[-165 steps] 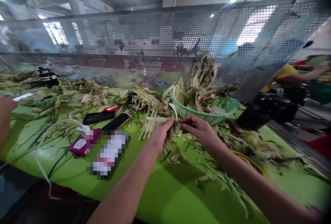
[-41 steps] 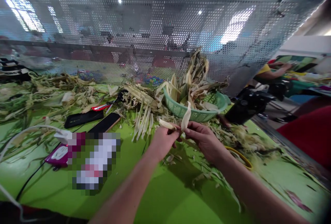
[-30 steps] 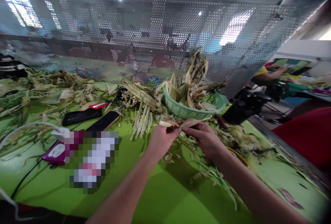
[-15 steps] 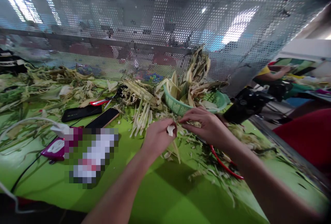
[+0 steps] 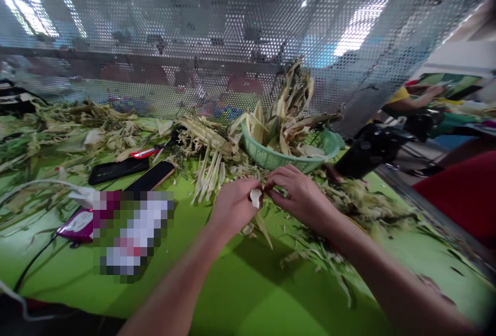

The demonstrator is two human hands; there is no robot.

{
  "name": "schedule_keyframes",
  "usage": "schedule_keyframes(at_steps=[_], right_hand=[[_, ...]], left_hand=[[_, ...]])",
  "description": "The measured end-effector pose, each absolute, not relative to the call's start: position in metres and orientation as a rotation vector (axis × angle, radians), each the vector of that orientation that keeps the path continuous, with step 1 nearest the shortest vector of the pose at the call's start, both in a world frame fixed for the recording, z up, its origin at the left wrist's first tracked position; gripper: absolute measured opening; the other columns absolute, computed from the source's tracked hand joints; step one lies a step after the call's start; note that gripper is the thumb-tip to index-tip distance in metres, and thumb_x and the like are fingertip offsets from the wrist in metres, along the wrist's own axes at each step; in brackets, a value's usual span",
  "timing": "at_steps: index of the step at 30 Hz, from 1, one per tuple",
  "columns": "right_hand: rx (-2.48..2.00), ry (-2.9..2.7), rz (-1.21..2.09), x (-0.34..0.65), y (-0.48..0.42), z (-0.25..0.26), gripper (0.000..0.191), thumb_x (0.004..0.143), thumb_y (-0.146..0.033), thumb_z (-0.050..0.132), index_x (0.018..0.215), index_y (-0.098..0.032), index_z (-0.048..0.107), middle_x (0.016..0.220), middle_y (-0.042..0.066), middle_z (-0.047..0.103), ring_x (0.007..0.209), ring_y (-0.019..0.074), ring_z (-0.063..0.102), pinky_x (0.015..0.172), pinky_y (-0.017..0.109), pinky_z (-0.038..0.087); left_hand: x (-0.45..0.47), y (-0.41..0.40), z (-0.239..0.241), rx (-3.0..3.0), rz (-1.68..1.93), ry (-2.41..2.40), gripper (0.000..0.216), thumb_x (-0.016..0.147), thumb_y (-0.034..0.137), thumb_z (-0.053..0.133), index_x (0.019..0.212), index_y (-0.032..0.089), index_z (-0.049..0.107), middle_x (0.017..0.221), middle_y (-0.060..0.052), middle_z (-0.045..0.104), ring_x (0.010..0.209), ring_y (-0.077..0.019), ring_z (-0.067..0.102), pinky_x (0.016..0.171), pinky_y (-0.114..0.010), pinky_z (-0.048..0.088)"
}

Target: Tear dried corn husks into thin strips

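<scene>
My left hand (image 5: 235,202) is closed over the green table, its fingers curled round a pale strip of corn husk (image 5: 255,198) whose whitish end shows beside the thumb. Below it, a narrow yellowish husk strip (image 5: 263,230) points down; whether it joins the held piece is unclear. Right against those fingertips is my right hand (image 5: 297,194), thumb and fingers drawn together in a pinch. What sits in that pinch is too small or hidden to make out. Thin dry husk strips (image 5: 209,174) lie just left of and beyond the hands.
A green plastic basket (image 5: 271,159) full of dry husks stands behind my hands. Left are a dark phone (image 5: 152,178), a black case (image 5: 118,170), a red-handled cutter (image 5: 144,153) and a purple power strip (image 5: 75,226). Husk scraps (image 5: 321,256) litter the right. A perforated metal screen (image 5: 217,31) rises behind.
My right hand has moved in to meet the left fingertips, its fingers more curled. A red curved handle beside the right forearm is now mostly covered. The left hand keeps its hold.
</scene>
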State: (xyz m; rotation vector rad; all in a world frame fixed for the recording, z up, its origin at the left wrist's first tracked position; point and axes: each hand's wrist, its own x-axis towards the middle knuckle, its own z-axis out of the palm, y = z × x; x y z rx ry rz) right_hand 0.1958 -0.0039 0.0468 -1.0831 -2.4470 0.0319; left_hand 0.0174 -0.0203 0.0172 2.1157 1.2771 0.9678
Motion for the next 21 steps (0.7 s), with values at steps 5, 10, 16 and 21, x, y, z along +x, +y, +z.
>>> schedule_keyframes(at_steps=[5, 10, 16, 21], right_hand=[[-1.135, -2.392, -0.111, 0.199, -0.001, 0.041, 0.011, 0.085, -0.014, 0.053, 0.078, -0.018, 0.060, 0.082, 0.008, 0.062, 0.083, 0.0234, 0.054, 0.079, 0.037, 0.042], [-1.135, -2.290, -0.106, 0.213, 0.009, 0.041, 0.010, 0.086, -0.020, 0.054, 0.078, -0.020, 0.060, 0.082, 0.007, 0.064, 0.083, 0.0233, 0.056, 0.080, 0.037, 0.041], [-1.206, -2.101, 0.095, 0.225, 0.014, 0.044, 0.012, 0.086, -0.030, 0.059, 0.078, -0.022, 0.064, 0.084, 0.006, 0.066, 0.084, 0.0239, 0.058, 0.080, 0.037, 0.041], [-1.251, -1.652, 0.631, 0.228, 0.015, 0.044, 0.031, 0.087, -0.049, 0.056, 0.075, -0.024, 0.069, 0.075, 0.003, 0.064, 0.074, 0.0213, 0.057, 0.071, 0.034, 0.042]], left_hand=[[0.018, -0.021, 0.020, 2.101, 0.959, 1.292, 0.014, 0.083, 0.015, 0.051, 0.075, 0.018, 0.063, 0.069, -0.001, 0.060, 0.063, -0.0129, 0.050, 0.057, -0.024, 0.029], [0.014, -0.021, 0.025, 1.945, 0.971, 1.277, 0.012, 0.084, 0.017, 0.054, 0.080, 0.018, 0.065, 0.077, -0.002, 0.067, 0.068, -0.0133, 0.056, 0.060, -0.023, 0.036], [0.011, -0.020, 0.026, 1.793, 1.004, 1.306, 0.009, 0.082, 0.020, 0.057, 0.082, 0.020, 0.067, 0.083, -0.002, 0.069, 0.069, -0.0134, 0.058, 0.061, -0.024, 0.039], [0.008, -0.011, 0.019, 1.435, 0.990, 1.215, 0.017, 0.081, 0.034, 0.062, 0.086, 0.018, 0.067, 0.071, -0.001, 0.063, 0.055, -0.0102, 0.048, 0.052, -0.023, 0.034]])
